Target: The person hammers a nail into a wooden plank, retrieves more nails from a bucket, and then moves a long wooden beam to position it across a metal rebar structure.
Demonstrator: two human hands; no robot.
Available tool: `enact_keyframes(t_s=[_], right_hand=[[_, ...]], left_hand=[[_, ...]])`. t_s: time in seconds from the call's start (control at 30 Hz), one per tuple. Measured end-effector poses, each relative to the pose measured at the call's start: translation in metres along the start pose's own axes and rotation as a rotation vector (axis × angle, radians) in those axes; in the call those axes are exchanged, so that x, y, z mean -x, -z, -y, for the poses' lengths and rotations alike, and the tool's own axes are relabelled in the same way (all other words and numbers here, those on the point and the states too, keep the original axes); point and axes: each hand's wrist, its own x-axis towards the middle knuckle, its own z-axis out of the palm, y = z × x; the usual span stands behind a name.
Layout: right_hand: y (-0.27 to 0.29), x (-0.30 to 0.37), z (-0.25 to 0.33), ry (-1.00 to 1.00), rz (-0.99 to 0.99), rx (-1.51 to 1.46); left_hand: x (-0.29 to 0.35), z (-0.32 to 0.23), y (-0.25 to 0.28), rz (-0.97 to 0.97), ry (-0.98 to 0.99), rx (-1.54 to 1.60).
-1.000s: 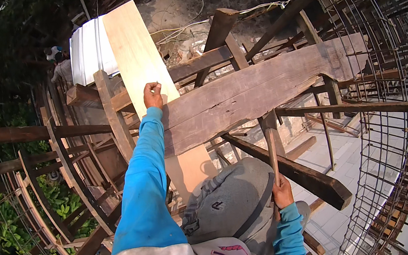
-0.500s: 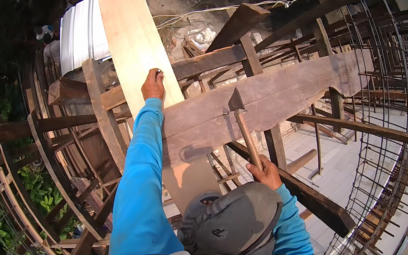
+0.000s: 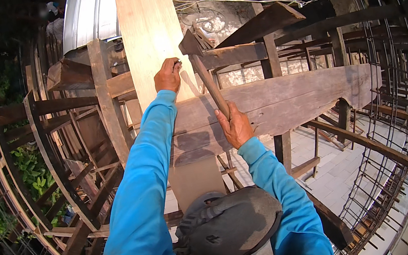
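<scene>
My right hand is wrapped round the wooden handle of a hatchet, whose dark, wedge-shaped metal head is raised over the right edge of a pale plywood strip. On that strip rests my left hand, its fingers pinched together. Something tiny with a bright glint shows at the fingertips, too small to make out. Crossing in front of both hands is a broad weathered plank, and the hatchet's shadow falls on the wood near it.
Dark timber posts and beams frame the spot. A corrugated metal sheet lies behind the strip at left. Rebar cages stand at right above pale floor tiles. Loose wires stretch across the back.
My right hand has swung the hatchet up and to the left, from over the broad plank to beside my left hand. The left hand stays pinched on the plywood strip; the view has shifted slightly.
</scene>
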Motion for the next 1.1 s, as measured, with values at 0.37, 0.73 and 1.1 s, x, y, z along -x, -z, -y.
enact_keyframes(t_s=[0.37, 0.73, 1.1], right_hand=[[-0.019, -0.010, -0.017, -0.053, 0.062, 0.142], [0.026, 0.046, -0.004, -0.138, 0.026, 0.020], [-0.018, 0.004, 0.004, -0.016, -0.066, 0.020]], left_hand=[[0.002, 0.003, 0.000, 0.019, -0.040, -0.054], [0.008, -0.009, 0.029, 0.215, 0.100, -0.187], [0.077, -0.012, 0.045, 0.152, 0.124, -0.550]])
